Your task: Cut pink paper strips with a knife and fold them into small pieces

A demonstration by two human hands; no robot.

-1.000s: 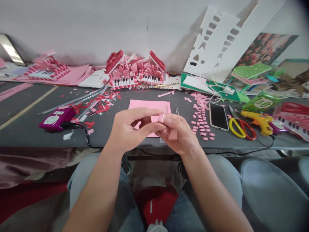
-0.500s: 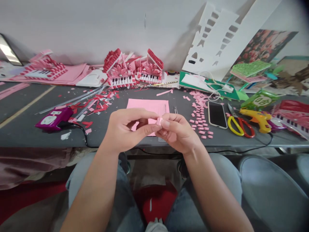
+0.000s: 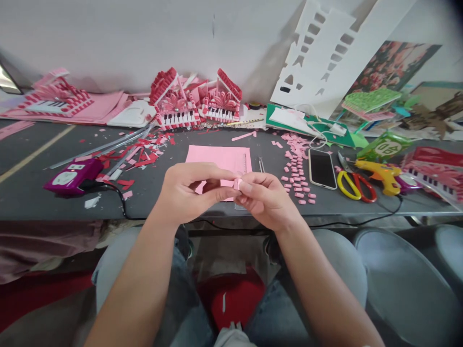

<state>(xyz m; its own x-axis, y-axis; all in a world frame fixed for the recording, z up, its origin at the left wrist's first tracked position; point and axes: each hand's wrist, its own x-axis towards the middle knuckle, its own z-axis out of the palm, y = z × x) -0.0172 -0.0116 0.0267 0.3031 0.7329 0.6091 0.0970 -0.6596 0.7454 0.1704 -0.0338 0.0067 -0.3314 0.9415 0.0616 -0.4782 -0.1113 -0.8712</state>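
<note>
Between my fingertips is a small pink roll point(image 3: 237, 183), like a rolled foam or paper strip; its details are partly hidden. My left hand point(image 3: 191, 190) pinches it from the left with thumb and index finger. From the right, my right hand point(image 3: 264, 195) grips it with thumb and bent fingers. Both hands hover over the table's front edge, before a pink sheet point(image 3: 213, 155). A clear ruler point(image 3: 244, 163) lies on the sheet's right side. Several finished pink rolls point(image 3: 298, 189) lie in rough rows to the right of my right hand, with loose pink strips point(image 3: 297, 143) behind them.
Tweezers point(image 3: 261, 165), a phone point(image 3: 322, 168), scissors point(image 3: 356, 185) and a yellow glue gun point(image 3: 379, 174) lie on the right. A purple power box point(image 3: 74, 177) with a black cable stands left, near paper scraps point(image 3: 144, 154). Red and pink piano models point(image 3: 179, 103) line the wall.
Both hands stay pinched around the pink roll, with only slight finger movement. The whole view has shifted a little, so the table's things appear slightly further left.
</note>
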